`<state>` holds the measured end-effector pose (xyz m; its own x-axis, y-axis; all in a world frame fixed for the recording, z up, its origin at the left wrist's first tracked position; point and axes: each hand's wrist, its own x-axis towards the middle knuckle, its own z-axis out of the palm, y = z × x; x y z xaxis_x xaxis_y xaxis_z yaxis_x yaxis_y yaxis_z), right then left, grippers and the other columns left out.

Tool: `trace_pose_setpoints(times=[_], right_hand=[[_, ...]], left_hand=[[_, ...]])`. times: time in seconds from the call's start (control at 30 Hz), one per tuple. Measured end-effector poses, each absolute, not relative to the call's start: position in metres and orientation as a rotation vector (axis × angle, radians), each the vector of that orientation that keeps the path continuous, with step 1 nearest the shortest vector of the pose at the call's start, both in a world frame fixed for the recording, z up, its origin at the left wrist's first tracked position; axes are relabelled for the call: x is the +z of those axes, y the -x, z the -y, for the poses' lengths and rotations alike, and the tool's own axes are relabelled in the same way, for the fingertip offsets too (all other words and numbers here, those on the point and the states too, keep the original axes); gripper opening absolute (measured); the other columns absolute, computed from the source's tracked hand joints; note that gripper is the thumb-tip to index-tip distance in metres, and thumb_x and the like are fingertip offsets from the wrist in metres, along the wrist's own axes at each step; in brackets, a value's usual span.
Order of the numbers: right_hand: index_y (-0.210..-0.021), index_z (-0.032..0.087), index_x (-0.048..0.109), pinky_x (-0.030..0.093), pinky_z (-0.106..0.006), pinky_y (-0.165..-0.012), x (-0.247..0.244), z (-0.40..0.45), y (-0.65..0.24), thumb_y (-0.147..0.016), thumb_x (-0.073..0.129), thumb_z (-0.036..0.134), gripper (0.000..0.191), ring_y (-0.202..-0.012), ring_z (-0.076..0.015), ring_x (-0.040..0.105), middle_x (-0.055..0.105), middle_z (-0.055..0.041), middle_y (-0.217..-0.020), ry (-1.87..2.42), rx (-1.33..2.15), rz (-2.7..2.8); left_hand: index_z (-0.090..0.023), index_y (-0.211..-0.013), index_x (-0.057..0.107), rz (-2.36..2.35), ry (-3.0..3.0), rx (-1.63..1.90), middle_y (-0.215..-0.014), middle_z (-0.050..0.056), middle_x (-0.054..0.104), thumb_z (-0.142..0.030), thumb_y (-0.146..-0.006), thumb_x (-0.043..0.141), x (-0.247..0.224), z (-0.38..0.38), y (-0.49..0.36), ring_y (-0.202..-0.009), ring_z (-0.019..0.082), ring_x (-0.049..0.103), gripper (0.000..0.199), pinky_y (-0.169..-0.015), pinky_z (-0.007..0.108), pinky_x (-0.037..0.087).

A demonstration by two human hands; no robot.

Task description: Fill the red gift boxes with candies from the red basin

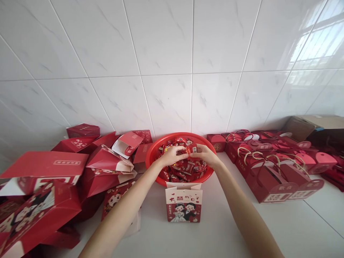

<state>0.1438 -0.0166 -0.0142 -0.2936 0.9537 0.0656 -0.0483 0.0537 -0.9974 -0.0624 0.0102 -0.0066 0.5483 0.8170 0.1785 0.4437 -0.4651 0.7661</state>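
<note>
White marbled tiles [166, 43] back a pale worktop [215, 236] as a person's left grip [172, 156] and right grip [205, 154] meet over a round red basket [152, 152]. Between thumb and fingers, the right grip pinches a small red packet [192, 149]; the left grip curls toward it, though whether it holds anything cannot be told. Wrapped sweets [185, 173] lie heaped just beneath both, and an open-topped box [184, 211] stands upright on the near side, between the forearms. A loose pinch on slick wrapping could drop the packet back into the heap, while a low sleeve-line swing of either forearm could knock the light box over. Glossy, crinkled wrappers contrast with the basket's perforated plastic; stiff printed card forms the box, the jumbled red cartons [67, 161] left of the grip and the red gift boxes [268, 179], topped with twisted rope handles [243, 150], to its right
</note>
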Motion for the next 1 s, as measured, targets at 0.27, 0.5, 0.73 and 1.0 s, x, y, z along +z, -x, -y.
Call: trace_pose_setpoints(times=[0.27,0.5,0.73,1.0], right_hand=[[-0.099,0.02,0.071,0.054,-0.028,-0.061,-0.0165,0.0162,-0.144,-0.066,0.086,0.037,0.041,-0.071,-0.0174,0.065,0.071,-0.0004,-0.081,0.905,1.399,1.486],[-0.101,0.019,0.072,0.059,-0.03,-0.069,-0.0153,0.0175,-0.1436,-0.065,0.088,0.037,0.043,-0.079,-0.0197,0.069,0.073,-0.0013,-0.086,0.834,1.423,1.49],[-0.085,0.018,0.067,0.062,-0.029,-0.064,-0.0125,0.0171,-0.1416,-0.069,0.086,0.035,0.03,-0.073,-0.0192,0.073,0.074,-0.0042,-0.08,0.831,1.55,1.269],[-0.079,0.018,0.068,0.065,-0.031,-0.066,-0.0128,0.0136,-0.1426,-0.069,0.089,0.037,0.031,-0.072,-0.019,0.074,0.075,-0.0043,-0.082,0.731,1.647,1.121]], left_hand=[[-0.018,-0.078,0.066,-1.035,-2.093,0.732,-0.083,0.002,0.069,-0.058,-0.09,0.049,0.001,-0.0071,0.0615,-0.087,0.022,0.063,0.045,-0.084,0.031,0.047],[-0.017,-0.07,0.064,-0.999,-2.067,0.792,-0.067,-0.001,0.061,-0.061,-0.088,0.053,0.0005,-0.009,0.0621,-0.069,0.017,0.056,0.049,-0.071,0.029,0.045],[-0.015,-0.091,0.077,-0.865,-1.906,1.117,-0.07,0.003,0.072,-0.056,-0.089,0.062,-0.0006,-0.0099,0.0626,-0.069,0.019,0.067,0.044,-0.071,0.031,0.056],[-0.019,-0.094,0.082,-0.812,-2.112,1.032,-0.099,0.008,0.074,-0.049,-0.087,0.068,-0.0037,-0.0077,0.0577,-0.094,0.022,0.069,0.033,-0.088,0.036,0.056]])
